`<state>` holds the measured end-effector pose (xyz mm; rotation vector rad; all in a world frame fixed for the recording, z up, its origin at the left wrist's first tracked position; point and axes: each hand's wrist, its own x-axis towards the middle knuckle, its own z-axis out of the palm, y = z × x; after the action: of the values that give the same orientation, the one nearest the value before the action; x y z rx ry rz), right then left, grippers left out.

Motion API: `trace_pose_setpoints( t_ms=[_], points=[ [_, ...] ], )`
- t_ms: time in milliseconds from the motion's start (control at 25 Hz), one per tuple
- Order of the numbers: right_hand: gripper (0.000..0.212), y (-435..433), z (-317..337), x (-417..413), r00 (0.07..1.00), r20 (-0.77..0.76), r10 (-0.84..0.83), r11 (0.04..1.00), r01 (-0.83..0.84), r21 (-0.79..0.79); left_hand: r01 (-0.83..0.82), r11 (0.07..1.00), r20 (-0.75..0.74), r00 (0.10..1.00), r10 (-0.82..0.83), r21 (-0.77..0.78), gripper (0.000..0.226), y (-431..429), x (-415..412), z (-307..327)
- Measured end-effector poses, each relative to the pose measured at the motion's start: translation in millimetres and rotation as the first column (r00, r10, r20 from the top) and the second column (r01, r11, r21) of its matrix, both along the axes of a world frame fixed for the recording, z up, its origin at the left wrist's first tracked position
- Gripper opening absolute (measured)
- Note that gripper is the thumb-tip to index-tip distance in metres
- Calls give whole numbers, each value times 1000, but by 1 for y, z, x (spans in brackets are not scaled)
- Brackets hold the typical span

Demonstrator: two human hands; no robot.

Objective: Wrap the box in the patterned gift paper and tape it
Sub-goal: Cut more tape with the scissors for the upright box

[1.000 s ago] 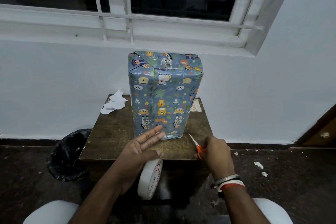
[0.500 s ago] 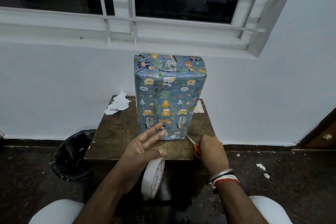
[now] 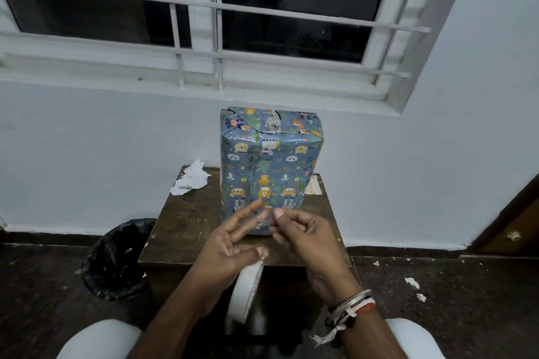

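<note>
The box (image 3: 280, 160), covered in blue animal-patterned gift paper, stands upright on a small brown table (image 3: 186, 230). A taped seam runs down its front. My left hand (image 3: 230, 248) is in front of the box's lower edge, fingers stretched out, its thumb hooked over a white tape roll (image 3: 245, 294) that hangs below it. My right hand (image 3: 306, 239) has its fingers curled. Its thumb and forefinger pinch what looks like a short clear piece of tape at my left fingertips. No scissors are in view.
Torn white paper scraps (image 3: 191, 178) lie on the table's back left corner. A small card (image 3: 313, 185) sits behind the box on the right. A black-lined bin (image 3: 116, 256) stands on the floor left of the table. More scraps (image 3: 412, 283) dot the floor on the right.
My right hand has let go of the orange-handled scissors and come up to my left fingertips. The left hand has stayed by the box with the roll.
</note>
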<state>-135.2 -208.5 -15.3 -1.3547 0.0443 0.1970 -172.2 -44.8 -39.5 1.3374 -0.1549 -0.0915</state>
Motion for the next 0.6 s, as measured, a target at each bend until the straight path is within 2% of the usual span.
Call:
trace_pose_setpoints(
  t_ms=[200, 400, 600],
  points=[
    [20, 4, 31, -7, 999, 16, 45, 997, -46, 58, -27, 999, 68, 997, 26, 22, 82, 3, -8, 19],
    [16, 10, 63, -7, 993, 111, 28, 998, -22, -57, -62, 995, 170, 984, 47, 81, 85, 7, -13, 47],
    [20, 15, 114, -8, 950, 293, 108, 975, -44, -218, -122, 986, 232, 968, 93, 115, 84, 16, -16, 87]
  ],
)
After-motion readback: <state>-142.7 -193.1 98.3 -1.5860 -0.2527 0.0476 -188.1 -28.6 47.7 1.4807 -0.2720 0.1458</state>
